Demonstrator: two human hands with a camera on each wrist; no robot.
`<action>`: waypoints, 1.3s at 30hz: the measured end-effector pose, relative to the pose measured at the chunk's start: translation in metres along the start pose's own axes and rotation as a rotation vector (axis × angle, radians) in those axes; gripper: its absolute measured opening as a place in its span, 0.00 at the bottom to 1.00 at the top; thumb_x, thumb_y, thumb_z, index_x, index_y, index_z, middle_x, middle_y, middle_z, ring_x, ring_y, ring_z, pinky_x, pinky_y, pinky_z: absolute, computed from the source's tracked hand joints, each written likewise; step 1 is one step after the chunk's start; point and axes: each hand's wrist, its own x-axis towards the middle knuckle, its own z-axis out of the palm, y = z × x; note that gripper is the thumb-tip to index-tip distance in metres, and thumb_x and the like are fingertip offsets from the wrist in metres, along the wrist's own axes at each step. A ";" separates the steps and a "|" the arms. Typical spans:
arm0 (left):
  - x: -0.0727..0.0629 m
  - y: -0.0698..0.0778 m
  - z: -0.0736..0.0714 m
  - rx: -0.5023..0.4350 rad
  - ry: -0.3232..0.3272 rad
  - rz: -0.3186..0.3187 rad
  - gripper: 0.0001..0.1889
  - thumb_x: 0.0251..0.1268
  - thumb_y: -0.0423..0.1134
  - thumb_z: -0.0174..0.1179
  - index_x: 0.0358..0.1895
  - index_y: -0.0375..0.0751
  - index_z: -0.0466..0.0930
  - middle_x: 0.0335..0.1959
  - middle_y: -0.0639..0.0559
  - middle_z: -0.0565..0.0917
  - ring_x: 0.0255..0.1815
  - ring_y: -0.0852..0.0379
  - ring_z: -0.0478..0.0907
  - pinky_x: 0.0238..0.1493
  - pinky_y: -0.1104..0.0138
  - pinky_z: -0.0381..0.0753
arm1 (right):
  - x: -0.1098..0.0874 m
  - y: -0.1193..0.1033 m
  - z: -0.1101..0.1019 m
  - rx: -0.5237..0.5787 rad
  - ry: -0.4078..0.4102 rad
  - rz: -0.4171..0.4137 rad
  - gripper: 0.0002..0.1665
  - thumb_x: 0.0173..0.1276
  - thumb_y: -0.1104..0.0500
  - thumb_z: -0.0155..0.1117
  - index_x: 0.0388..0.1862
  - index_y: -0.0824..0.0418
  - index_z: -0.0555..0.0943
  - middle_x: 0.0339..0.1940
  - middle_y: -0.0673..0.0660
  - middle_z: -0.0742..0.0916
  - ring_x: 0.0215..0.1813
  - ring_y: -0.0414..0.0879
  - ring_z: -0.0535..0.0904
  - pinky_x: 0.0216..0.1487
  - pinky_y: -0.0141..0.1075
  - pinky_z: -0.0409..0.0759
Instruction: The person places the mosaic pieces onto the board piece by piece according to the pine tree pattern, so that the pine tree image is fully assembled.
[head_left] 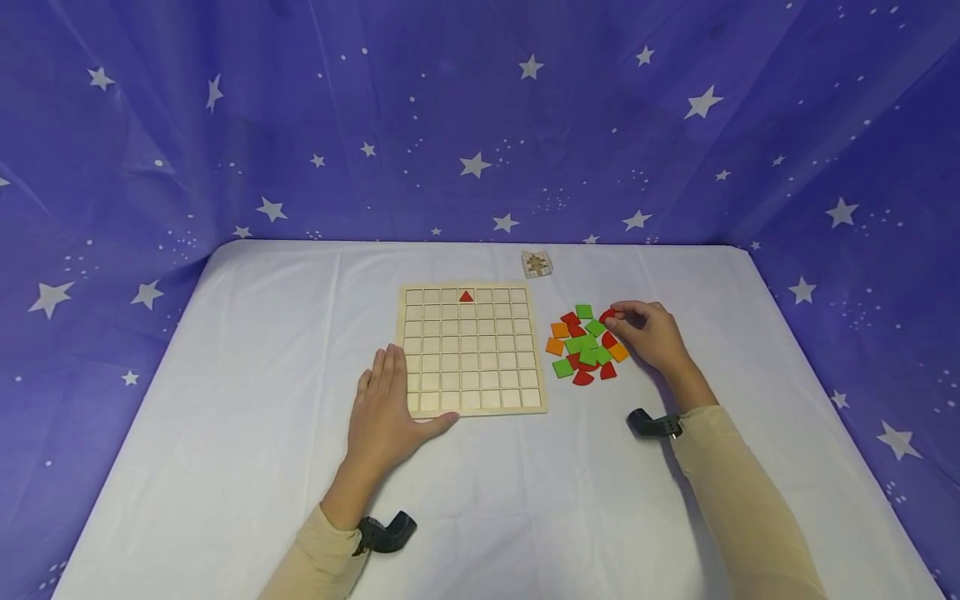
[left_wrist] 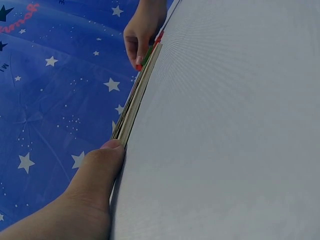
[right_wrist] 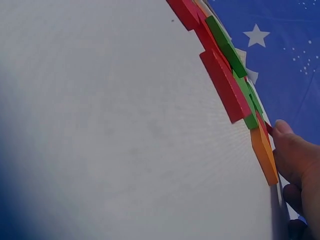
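Note:
A wooden grid board [head_left: 480, 362] lies on the table, with a red triangle [head_left: 467, 297] in a middle cell of its far row. My left hand [head_left: 384, 421] rests at the board's near left corner. Its fingers lie straight along the left side, and the thumb [left_wrist: 98, 172] touches the front edge. At the far right of a loose pile, my right hand [head_left: 655, 337] pinches a red quarter-circle piece [head_left: 607, 316] between thumb and fingertips. Green squares [head_left: 562, 368], orange squares [head_left: 559, 331] and red pieces [head_left: 582, 378] overlap in that pile, right of the board.
Behind the board lies a small picture card [head_left: 536, 264] showing a tree pattern. A white cloth covers the table [head_left: 247, 400]. Blue star-patterned curtains [head_left: 420, 108] stand at the back and sides. Each wrist wears a dark camera [head_left: 388, 533].

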 end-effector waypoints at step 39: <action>-0.002 0.000 -0.002 -0.007 0.001 0.002 0.71 0.43 0.81 0.59 0.80 0.34 0.40 0.82 0.40 0.45 0.84 0.44 0.39 0.80 0.46 0.45 | 0.033 -0.119 0.035 -0.163 -0.181 -0.265 0.28 0.76 0.43 0.54 0.60 0.63 0.76 0.56 0.59 0.81 0.59 0.53 0.74 0.67 0.50 0.73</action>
